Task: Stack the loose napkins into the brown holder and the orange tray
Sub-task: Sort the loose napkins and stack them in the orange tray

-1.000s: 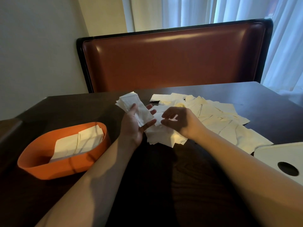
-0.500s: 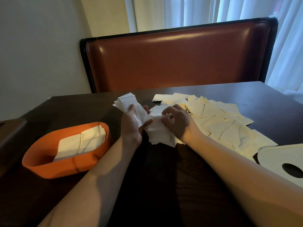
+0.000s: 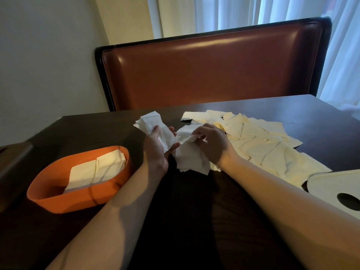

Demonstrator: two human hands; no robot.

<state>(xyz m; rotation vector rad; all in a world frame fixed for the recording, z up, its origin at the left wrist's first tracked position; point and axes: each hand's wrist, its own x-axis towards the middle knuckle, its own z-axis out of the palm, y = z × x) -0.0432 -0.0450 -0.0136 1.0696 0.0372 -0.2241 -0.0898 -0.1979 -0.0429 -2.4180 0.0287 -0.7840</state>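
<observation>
The left hand (image 3: 155, 147) grips a stack (image 3: 155, 125) of napkins, thumb curled over it, while the right hand (image 3: 211, 143) pinches one napkin (image 3: 187, 140) lifted off the small pile (image 3: 191, 160) beneath. More loose napkins (image 3: 263, 145) lie spread across the dark bench (image 3: 87, 129) to the right. The orange tray (image 3: 58, 199), left of the hands, already holds two neat stacks.

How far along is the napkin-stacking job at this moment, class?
Done: two neat stacks lie in the orange tray. In hand: the left hand holds a gathered bundle; the right hand pinches another napkin. Left: most loose napkins cover the table.
</observation>
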